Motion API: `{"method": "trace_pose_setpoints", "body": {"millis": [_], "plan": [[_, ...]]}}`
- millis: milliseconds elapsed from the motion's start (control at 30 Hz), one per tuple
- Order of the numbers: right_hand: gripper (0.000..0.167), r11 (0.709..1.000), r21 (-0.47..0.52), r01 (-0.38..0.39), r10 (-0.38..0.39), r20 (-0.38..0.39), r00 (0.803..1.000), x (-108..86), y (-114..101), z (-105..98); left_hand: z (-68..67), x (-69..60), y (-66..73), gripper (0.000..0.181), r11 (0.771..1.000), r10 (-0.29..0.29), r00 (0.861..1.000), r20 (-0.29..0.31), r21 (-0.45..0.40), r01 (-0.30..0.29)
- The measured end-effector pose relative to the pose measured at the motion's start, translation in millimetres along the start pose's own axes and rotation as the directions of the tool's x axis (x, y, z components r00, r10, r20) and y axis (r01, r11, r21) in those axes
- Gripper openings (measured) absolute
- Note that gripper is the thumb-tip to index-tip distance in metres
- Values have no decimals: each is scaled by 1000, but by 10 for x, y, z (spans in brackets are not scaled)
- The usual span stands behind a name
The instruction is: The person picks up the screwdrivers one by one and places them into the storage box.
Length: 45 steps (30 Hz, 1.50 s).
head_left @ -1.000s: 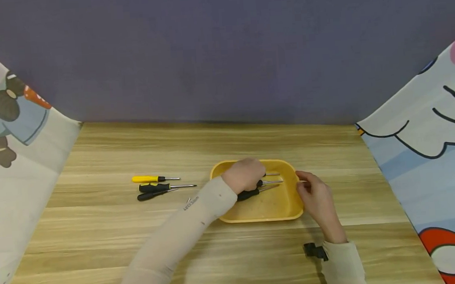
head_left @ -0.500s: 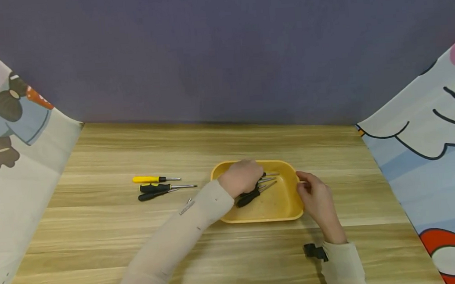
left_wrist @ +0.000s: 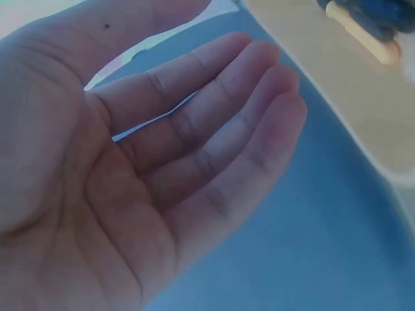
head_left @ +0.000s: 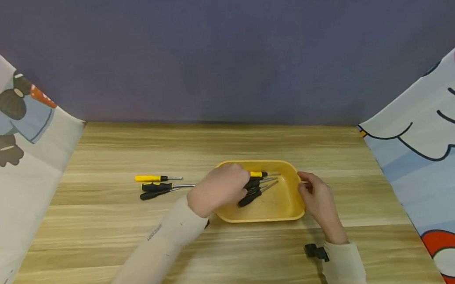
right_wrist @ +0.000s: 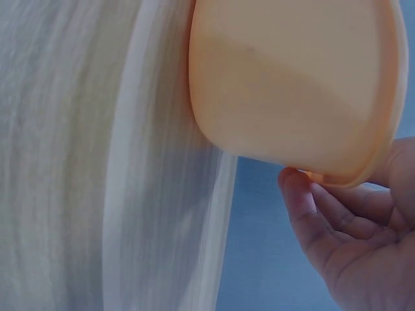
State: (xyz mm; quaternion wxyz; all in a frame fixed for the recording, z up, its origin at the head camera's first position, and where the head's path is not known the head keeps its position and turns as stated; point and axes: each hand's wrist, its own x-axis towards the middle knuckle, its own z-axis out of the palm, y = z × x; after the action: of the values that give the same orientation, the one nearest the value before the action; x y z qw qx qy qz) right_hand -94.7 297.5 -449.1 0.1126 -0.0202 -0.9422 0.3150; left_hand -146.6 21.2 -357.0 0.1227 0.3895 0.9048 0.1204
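A yellow plastic bin [head_left: 264,214] sits on the table with several screwdrivers in it. Among these are one with a yellow handle [head_left: 256,174] and one with a black handle [head_left: 249,198]. My left hand [head_left: 219,186] is over the bin's left end. In the left wrist view the palm is bare, its fingers loosely bent and apart from the bin. At the bin's right end, my right hand [head_left: 319,199] holds the rim between thumb and fingers. The right wrist view shows a fingertip [right_wrist: 295,181] against the bin's outer wall.
Left of the bin lie a yellow screwdriver [head_left: 147,178], a black-and-yellow screwdriver [head_left: 157,187] and a black screwdriver [head_left: 152,195]. A dark partition [head_left: 214,72] rises behind the wooden table [head_left: 259,258]. Printed panels stand at both sides.
My left hand has come away leftward from the screwdrivers in the bin, uncovering the yellow handle. The black screwdriver in front has swung to a steeper slant. My right hand keeps its place.
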Motion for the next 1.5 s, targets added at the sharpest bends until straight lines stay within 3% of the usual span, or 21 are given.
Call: {"method": "trace_pose_setpoints", "body": {"millis": [100,333,533,667,800,967,1167,1500], "plan": [[31,1000,2,-11,11,6,1000,0,-4,-4,-18,-180,-49,16,1000,-6,999,-32,-26,5],[31,1000,1,-8,8,8,1000,1,-2,-11,17,-601,-205,8,995,-89,994,-68,-48,86],[32,1000,8,-15,15,20,1000,5,9,-14,150,-938,-316,9,986,-167,976,-143,-55,161],[32,1000,18,-25,24,30,999,1,11,-15,257,-1147,-394,19,975,-221,964,-148,-53,215],[32,999,33,-17,16,29,999,1,12,-21,373,-1311,-487,14,961,-272,953,-133,-94,262],[32,999,39,-13,12,29,1000,0,20,-25,524,-1409,-568,16,941,-332,934,-131,-112,319],[32,999,34,-22,21,31,999,-2,27,-15,642,-1440,-593,20,919,-391,912,-123,-113,379],[32,999,38,-28,27,23,999,-4,22,-5,804,-1418,-579,23,866,-475,880,-14,-181,465]]}}
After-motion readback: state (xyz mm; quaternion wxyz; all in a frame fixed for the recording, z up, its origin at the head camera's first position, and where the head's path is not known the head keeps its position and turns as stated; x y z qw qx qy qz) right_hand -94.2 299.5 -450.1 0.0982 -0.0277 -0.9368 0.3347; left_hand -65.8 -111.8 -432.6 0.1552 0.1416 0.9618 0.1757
